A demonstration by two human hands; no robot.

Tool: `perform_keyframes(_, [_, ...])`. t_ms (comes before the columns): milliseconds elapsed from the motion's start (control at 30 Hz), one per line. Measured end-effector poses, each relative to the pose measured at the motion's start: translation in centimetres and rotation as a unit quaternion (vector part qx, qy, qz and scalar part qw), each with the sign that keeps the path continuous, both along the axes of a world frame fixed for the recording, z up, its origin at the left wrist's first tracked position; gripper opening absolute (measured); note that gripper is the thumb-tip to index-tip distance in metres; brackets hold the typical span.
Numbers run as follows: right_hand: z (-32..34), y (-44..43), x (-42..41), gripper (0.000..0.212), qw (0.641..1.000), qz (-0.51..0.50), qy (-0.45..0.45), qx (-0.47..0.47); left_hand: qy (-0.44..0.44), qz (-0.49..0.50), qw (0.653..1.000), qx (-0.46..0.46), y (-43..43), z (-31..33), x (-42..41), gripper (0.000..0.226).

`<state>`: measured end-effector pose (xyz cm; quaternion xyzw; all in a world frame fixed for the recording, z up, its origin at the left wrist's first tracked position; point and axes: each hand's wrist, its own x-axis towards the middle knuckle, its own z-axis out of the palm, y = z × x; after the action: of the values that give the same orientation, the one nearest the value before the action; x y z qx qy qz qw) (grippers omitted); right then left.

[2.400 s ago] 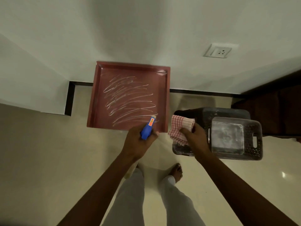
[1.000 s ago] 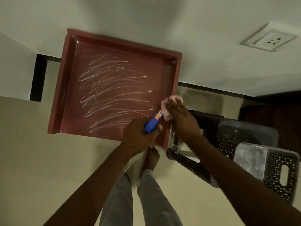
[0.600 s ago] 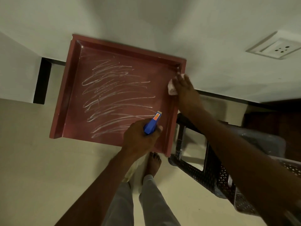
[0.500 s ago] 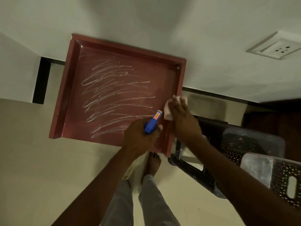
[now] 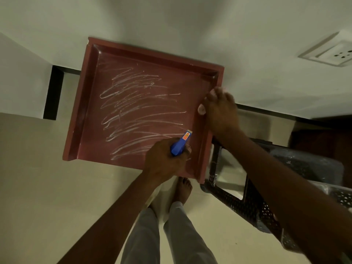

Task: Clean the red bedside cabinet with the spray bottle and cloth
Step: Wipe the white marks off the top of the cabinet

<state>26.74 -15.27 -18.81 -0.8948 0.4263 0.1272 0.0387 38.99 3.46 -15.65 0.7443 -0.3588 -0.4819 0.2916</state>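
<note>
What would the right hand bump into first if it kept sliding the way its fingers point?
The right hand, pressing the cloth on the red cabinet's right rim, points toward the back. It would probably meet the white wall behind the cabinet first, though depth is hard to judge.

You see one red cabinet (image 5: 91, 115), one spray bottle (image 5: 180, 143) and one cloth (image 5: 201, 109). You have two hands (image 5: 221, 111) here and two dark perforated baskets (image 5: 234, 204).

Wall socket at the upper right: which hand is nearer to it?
Right. The right hand presses the cloth on the cabinet's right rim, below-left of the socket. The left hand, holding the spray bottle, is farther.
</note>
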Motion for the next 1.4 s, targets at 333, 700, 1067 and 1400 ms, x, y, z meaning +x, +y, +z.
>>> perform_keyframes(333, [-1.8,-2.0,2.3,0.021,0.986,0.115,0.095,-0.079,-0.01,0.059,0.998,0.035,-1.0,-0.3,-0.5,0.041])
perform_keyframes(700, [-0.1,12.2,-2.3,0.048,0.948,0.198,0.245,0.04,0.004,0.008,1.0,-0.02,-2.3,-0.5,1.5,0.023])
perform_keyframes(1067, [-0.8,-6.3,4.9,0.023,1.0,0.016,0.003,-0.013,-0.001,0.048,0.999,0.008,-2.7,-0.2,1.8,0.046])
perform_keyframes(1400, [-2.6,10.9,0.9,0.075,0.967,-0.028,-0.091,0.237,-0.03,0.06,0.998,-0.012,-3.3,-0.3,2.3,0.037])
